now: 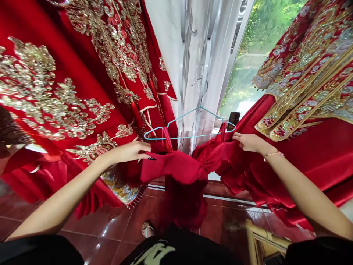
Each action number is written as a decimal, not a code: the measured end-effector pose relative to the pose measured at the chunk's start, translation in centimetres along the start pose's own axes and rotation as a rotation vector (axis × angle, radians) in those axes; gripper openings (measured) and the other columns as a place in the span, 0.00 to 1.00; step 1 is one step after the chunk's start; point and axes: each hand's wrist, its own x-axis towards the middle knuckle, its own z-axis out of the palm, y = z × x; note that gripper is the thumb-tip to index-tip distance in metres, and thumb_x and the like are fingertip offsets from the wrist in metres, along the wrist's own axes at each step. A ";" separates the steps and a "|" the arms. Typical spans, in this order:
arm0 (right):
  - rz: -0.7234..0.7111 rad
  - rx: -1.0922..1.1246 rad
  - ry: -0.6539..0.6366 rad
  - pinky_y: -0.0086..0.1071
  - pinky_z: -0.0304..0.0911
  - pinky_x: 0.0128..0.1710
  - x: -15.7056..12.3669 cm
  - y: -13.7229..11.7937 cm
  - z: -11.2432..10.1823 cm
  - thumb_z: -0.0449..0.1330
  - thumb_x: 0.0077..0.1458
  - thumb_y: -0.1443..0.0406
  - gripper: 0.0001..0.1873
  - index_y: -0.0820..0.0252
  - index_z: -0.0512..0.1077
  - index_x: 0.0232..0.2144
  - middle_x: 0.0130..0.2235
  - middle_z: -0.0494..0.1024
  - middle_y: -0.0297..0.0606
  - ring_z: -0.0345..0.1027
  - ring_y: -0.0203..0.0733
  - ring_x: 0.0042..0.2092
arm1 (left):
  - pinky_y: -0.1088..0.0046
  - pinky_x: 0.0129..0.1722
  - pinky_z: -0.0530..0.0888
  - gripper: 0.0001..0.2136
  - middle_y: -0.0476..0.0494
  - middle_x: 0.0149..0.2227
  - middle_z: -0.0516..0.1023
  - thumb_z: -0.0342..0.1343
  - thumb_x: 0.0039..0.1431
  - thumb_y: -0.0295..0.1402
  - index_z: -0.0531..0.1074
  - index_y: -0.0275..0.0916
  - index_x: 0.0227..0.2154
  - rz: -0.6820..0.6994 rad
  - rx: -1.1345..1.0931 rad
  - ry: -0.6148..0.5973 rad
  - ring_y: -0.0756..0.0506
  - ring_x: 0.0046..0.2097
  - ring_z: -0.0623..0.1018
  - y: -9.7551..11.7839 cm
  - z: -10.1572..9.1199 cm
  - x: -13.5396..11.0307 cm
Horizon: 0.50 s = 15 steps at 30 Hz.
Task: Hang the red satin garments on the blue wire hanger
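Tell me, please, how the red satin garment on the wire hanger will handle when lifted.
The red satin garment looks floppy, draping in loose folds. Its sheen suggests it could slip off the thin wire hanger, which probably tips easily.

Your left hand (124,152) rests against the red satin dress (176,171); your right hand (248,142) lies on its far side; a pale blue wire hanger (183,116) runs through its straps.

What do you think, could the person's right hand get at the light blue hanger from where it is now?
Probably yes: the right hand rests on the red satin garment, just below the light blue hanger's right shoulder, with only that fabric between them.
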 end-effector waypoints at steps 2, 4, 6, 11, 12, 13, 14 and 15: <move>0.016 0.038 0.052 0.37 0.70 0.37 0.5 2.1 -0.4 0.55 0.47 0.70 0.20 0.57 0.73 0.44 0.53 0.79 0.47 0.78 0.49 0.41 | 0.74 0.33 0.69 0.20 0.47 0.26 0.75 0.52 0.67 0.48 0.74 0.39 0.26 -0.018 0.011 -0.017 0.48 0.29 0.74 -0.1 -2.0 -0.2; 0.011 0.219 0.176 0.37 0.69 0.37 0.9 3.7 -0.9 0.55 0.49 0.68 0.15 0.56 0.70 0.42 0.44 0.81 0.48 0.77 0.47 0.38 | 0.73 0.32 0.69 0.20 0.46 0.26 0.76 0.54 0.65 0.49 0.74 0.40 0.24 -0.048 0.011 -0.034 0.48 0.28 0.73 -0.5 -4.2 0.1; -0.011 0.416 0.295 0.37 0.68 0.37 1.3 4.3 -1.5 0.55 0.51 0.66 0.15 0.55 0.67 0.43 0.36 0.80 0.46 0.75 0.45 0.35 | 0.71 0.31 0.70 0.20 0.46 0.24 0.76 0.56 0.61 0.50 0.74 0.42 0.22 -0.064 0.014 -0.054 0.47 0.26 0.72 -0.9 -6.1 0.9; -0.045 0.457 0.355 0.42 0.69 0.38 2.6 1.5 -2.5 0.57 0.52 0.57 0.26 0.55 0.66 0.53 0.33 0.78 0.38 0.73 0.47 0.33 | 0.67 0.33 0.72 0.19 0.46 0.22 0.75 0.63 0.51 0.52 0.72 0.45 0.17 -0.048 0.065 -0.092 0.46 0.25 0.71 -0.4 -8.9 4.7; -0.063 0.415 0.357 0.43 0.69 0.39 2.8 0.8 -2.7 0.57 0.52 0.55 0.24 0.55 0.68 0.51 0.35 0.79 0.40 0.73 0.49 0.34 | 0.67 0.33 0.72 0.19 0.47 0.21 0.74 0.65 0.49 0.52 0.71 0.45 0.16 -0.056 0.072 -0.076 0.46 0.25 0.72 0.0 -9.2 5.6; -0.088 0.369 0.359 0.43 0.69 0.41 2.9 0.1 -2.8 0.57 0.53 0.55 0.20 0.55 0.71 0.47 0.36 0.79 0.42 0.74 0.50 0.36 | 0.66 0.34 0.73 0.18 0.47 0.21 0.74 0.67 0.47 0.51 0.71 0.45 0.16 -0.079 0.080 -0.044 0.45 0.25 0.73 0.4 -9.5 6.4; -0.115 0.322 0.360 0.44 0.69 0.42 3.1 -0.5 -2.9 0.55 0.55 0.55 0.16 0.54 0.72 0.42 0.37 0.79 0.43 0.74 0.51 0.38 | 0.66 0.34 0.74 0.18 0.47 0.21 0.74 0.68 0.47 0.50 0.71 0.45 0.16 -0.115 0.092 0.001 0.44 0.26 0.74 0.9 -9.8 7.3; -0.137 0.279 0.360 0.44 0.68 0.43 3.1 -1.0 -3.0 0.52 0.57 0.56 0.13 0.54 0.73 0.37 0.36 0.79 0.45 0.74 0.52 0.39 | 0.65 0.35 0.74 0.17 0.46 0.22 0.75 0.69 0.47 0.48 0.72 0.44 0.17 -0.158 0.110 0.052 0.43 0.28 0.76 1.4 -10.1 8.1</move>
